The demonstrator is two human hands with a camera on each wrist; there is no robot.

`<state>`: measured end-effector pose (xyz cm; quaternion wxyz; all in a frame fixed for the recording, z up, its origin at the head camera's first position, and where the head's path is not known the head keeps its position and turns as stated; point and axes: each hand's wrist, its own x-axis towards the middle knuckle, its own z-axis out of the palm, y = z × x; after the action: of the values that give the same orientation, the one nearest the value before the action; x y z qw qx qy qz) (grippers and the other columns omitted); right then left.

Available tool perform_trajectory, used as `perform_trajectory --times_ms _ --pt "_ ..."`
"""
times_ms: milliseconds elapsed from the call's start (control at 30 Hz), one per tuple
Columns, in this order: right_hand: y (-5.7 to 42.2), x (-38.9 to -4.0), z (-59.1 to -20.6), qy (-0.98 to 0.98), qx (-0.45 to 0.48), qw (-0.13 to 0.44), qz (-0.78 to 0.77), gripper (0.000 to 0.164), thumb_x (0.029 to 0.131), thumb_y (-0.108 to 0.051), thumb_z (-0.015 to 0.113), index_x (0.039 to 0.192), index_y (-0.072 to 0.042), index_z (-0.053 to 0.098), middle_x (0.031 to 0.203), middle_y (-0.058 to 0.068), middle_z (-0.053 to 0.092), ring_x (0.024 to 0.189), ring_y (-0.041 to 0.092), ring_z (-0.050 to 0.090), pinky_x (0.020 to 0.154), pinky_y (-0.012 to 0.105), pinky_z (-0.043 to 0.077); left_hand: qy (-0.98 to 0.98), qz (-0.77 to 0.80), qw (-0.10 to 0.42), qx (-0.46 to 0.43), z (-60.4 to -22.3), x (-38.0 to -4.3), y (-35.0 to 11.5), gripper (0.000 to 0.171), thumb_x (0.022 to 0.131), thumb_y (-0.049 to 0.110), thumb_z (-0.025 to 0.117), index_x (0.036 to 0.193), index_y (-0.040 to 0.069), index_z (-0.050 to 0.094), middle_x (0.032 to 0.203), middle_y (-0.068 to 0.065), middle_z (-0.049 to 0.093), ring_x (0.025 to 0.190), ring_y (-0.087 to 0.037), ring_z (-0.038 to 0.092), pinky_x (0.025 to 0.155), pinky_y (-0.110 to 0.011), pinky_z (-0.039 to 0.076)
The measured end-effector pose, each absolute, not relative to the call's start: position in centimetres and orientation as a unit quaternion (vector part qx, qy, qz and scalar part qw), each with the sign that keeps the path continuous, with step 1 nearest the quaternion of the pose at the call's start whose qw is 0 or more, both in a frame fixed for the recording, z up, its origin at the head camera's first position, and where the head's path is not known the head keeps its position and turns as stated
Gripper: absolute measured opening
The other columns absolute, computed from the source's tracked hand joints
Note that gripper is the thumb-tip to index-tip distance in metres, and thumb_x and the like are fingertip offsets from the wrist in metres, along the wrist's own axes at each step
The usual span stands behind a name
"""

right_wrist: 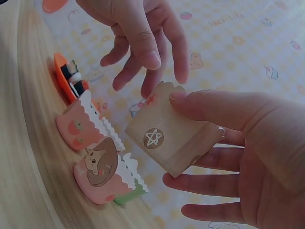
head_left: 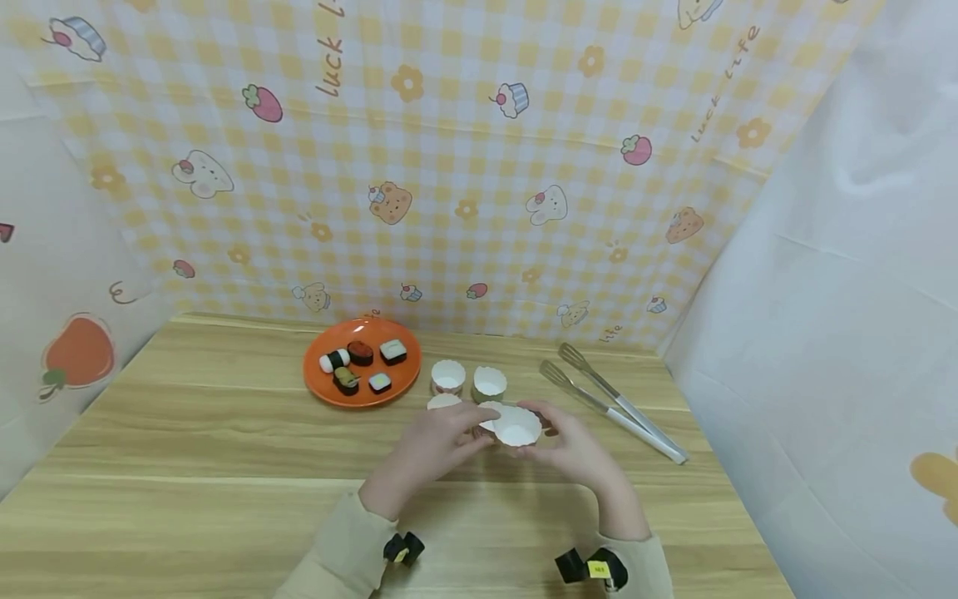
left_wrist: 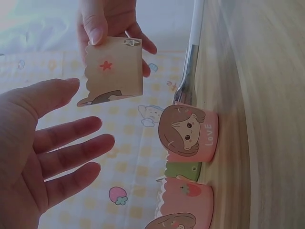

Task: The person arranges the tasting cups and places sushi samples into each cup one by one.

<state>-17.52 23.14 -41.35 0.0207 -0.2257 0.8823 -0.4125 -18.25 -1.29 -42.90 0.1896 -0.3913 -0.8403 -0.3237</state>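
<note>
A beige paper baking cup (head_left: 516, 427) with a scalloped rim and a star print is pinched between the thumb and fingers of my right hand (head_left: 565, 449), above the table. My left hand (head_left: 441, 437) is close on its other side; in the left wrist view its fingers are spread with a gap to the cup. Just behind the hands stand several more cups: a pink one with a girl's face (left_wrist: 188, 133), a pink one with strawberries (right_wrist: 76, 124) and a green one (head_left: 490, 384). Both hands partly cover the nearest cups in the head view.
An orange plate (head_left: 322, 391) with several sushi pieces (head_left: 361, 353) lies to the left of the cups. Metal tongs (head_left: 636, 424) rest at the right, pointing toward the back. A checked cloth (head_left: 449, 166) hangs behind the wooden table (head_left: 224, 441).
</note>
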Motion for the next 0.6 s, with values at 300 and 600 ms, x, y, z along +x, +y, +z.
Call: perform_trajectory --times_ms 300,600 --pt "22.7 -17.37 -41.22 0.887 -0.237 0.01 -0.396 0.06 0.079 -0.024 0.081 0.132 -0.015 0.055 0.122 -0.001 0.06 0.1 0.017 0.056 0.088 0.043 0.048 -0.843 -0.308 0.184 -0.4 -42.96 -18.09 -0.93 0.027 0.085 0.026 0.074 0.109 0.015 0.071 0.098 0.004 0.068 0.077 -0.01 0.063 0.063 -0.022 0.052" --pt "22.4 -17.3 -41.09 0.885 -0.243 0.027 -0.397 0.062 0.08 -0.033 0.079 0.134 -0.017 0.053 0.128 0.003 0.058 0.103 0.017 0.055 0.089 0.044 0.046 -0.848 -0.29 0.189 -0.401 -42.93 -17.97 -0.79 0.022 0.086 0.026 0.073 0.105 0.016 0.072 0.099 0.006 0.068 0.077 -0.004 0.062 0.066 -0.021 0.052"
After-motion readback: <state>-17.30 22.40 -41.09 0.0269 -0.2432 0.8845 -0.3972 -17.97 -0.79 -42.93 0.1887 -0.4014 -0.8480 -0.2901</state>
